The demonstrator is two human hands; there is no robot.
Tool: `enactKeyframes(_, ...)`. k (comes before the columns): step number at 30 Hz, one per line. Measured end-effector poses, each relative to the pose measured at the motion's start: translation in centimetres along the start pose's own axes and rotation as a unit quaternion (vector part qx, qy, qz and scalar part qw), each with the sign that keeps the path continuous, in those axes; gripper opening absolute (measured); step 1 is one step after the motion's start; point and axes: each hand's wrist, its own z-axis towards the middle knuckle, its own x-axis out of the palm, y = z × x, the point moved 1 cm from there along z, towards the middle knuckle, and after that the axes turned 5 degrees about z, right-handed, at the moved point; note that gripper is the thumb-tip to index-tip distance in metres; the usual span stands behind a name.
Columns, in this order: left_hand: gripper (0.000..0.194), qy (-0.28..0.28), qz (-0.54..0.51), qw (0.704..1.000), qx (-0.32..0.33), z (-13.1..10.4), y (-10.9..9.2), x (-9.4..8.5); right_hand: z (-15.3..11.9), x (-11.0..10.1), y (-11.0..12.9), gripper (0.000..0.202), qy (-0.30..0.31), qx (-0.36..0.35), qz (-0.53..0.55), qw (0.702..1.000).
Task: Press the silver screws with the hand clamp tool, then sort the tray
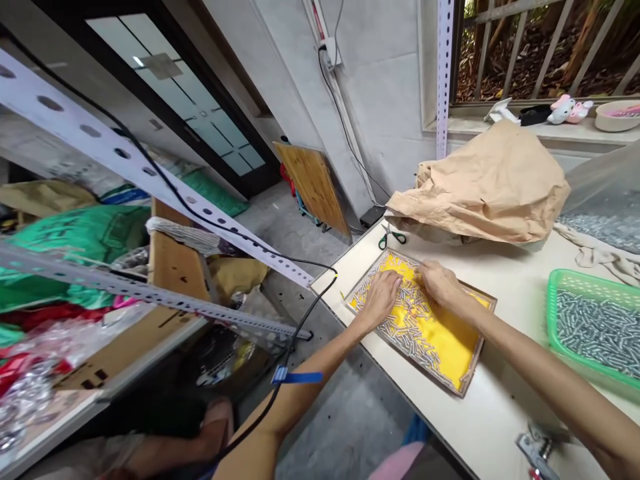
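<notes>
A shallow wooden-framed tray [477, 360] with a yellow lining lies on the white table [480, 420]. Many small silver metal pins [405, 320] are scattered over the lining. My left hand [381, 298] rests flat on the pins near the tray's left side, fingers spread. My right hand [439, 281] lies palm down on the pins just to its right, close to the tray's far edge. Neither hand is seen gripping anything.
A green plastic basket [553, 313] full of similar pins stands at the right. Crumpled brown paper [490, 183] and green-handled scissors [391, 235] lie behind the tray. Perforated metal shelf rails [150, 177] and a black cable [305, 320] cross at the left. A metal tool [535, 453] sits near the table's front edge.
</notes>
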Motion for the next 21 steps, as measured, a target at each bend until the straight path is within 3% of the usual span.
enactKeyframes(3,0.046,-0.011,0.013,1.0,-0.024,-0.2,1.0,0.8,1.3,0.8,0.6,0.035,0.004,-0.043,0.003,0.999)
enactKeyframes(7,0.049,0.095,0.015,0.995,-0.02,-1.5,1.3,1.3,0.8,1.6,0.9,0.032,0.033,-0.06,0.013,0.998)
enactKeyframes(9,0.047,0.114,0.01,0.993,-0.013,-2.7,0.9,1.1,-0.5,1.2,0.2,0.031,0.028,-0.068,0.029,0.997)
enactKeyframes(13,0.044,0.068,0.002,0.997,-0.018,-4.5,0.3,0.7,-3.2,-0.3,-2.1,0.036,-0.026,-0.048,0.062,0.997)
enactKeyframes(15,0.041,0.04,0.002,0.999,-0.02,-4.7,0.0,0.8,-4.0,-0.5,-2.7,0.036,-0.018,-0.035,0.065,0.997)
enactKeyframes(21,0.037,0.003,-0.002,1.0,0.006,-3.8,-1.6,0.8,-4.1,1.2,-1.3,0.023,0.015,-0.055,0.021,0.998)
